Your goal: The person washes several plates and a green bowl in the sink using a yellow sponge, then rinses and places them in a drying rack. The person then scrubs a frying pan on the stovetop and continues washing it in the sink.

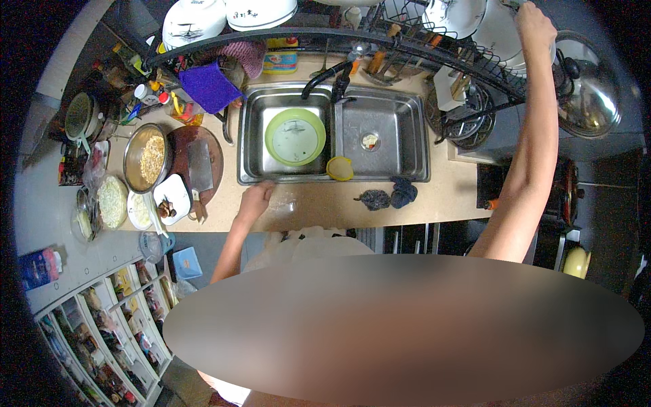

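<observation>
My left hand [257, 201] rests with curled fingers on the counter, beside the front rim of a double stainless-steel sink [379, 165]; nothing shows in it. My right hand [536, 25] reaches up to the right end of the black dish rack [325, 31], next to white plates [496, 35]. Its fingertips are near the picture's rim, and whether they grip a dish is unclear. In the left basin sits a green-rimmed bowl [320, 135] holding a white patterned dish [295, 140]. Food scraps [370, 141] lie over the right basin's drain. The black faucet [341, 84] stands behind the divider.
On the left, a cleaver [200, 165] lies on a round cutting board [216, 152] beside a steel bowl of chopped food [131, 178]. A yellow-edged sponge [339, 168] rests at the sink's front rim. Dark scouring pads [375, 200] lie on the counter. A glass lid [592, 96] hangs right.
</observation>
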A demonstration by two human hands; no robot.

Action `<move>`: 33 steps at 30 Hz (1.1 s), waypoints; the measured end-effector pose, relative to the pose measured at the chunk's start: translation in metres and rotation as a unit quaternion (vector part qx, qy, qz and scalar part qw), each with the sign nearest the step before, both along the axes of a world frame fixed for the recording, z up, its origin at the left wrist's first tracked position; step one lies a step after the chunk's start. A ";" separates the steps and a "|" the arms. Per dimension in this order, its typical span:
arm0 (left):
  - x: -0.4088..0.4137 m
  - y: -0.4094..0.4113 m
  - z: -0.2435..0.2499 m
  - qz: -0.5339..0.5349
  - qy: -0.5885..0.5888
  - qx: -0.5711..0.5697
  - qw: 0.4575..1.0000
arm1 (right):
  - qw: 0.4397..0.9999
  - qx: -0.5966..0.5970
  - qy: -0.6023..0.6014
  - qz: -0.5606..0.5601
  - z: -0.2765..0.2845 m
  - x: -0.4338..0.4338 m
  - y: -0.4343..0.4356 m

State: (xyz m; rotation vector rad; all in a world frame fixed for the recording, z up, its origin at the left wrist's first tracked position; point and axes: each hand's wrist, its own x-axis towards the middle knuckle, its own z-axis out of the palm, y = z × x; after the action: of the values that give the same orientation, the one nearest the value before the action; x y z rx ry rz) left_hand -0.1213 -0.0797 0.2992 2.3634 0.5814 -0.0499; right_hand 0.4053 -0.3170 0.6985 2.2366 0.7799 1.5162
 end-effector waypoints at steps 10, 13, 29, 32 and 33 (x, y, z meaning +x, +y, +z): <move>-0.011 0.006 -0.035 0.009 0.016 -0.011 1.000 | 0.980 0.138 0.090 -0.110 0.004 -0.079 -0.004; -0.013 0.008 -0.047 0.020 -0.029 -0.010 0.999 | 0.903 0.264 0.141 0.310 -0.067 -0.135 -0.021; 0.057 0.039 -0.170 0.090 0.116 -0.088 0.985 | 0.680 0.068 0.716 0.143 -0.737 -0.228 0.166; 0.056 0.045 -0.186 0.134 0.028 -0.063 0.989 | 0.675 -0.073 0.733 0.038 -0.794 -0.213 0.184; 0.056 0.048 -0.192 0.148 0.024 -0.067 0.986 | 0.681 -0.098 0.725 0.029 -0.811 -0.212 0.189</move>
State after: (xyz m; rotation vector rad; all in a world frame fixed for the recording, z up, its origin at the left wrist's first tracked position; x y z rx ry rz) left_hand -0.0653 -0.0317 0.1076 2.1284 0.9168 -0.0122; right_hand 0.1934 -0.1277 -0.1121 2.8601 1.2146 -0.7305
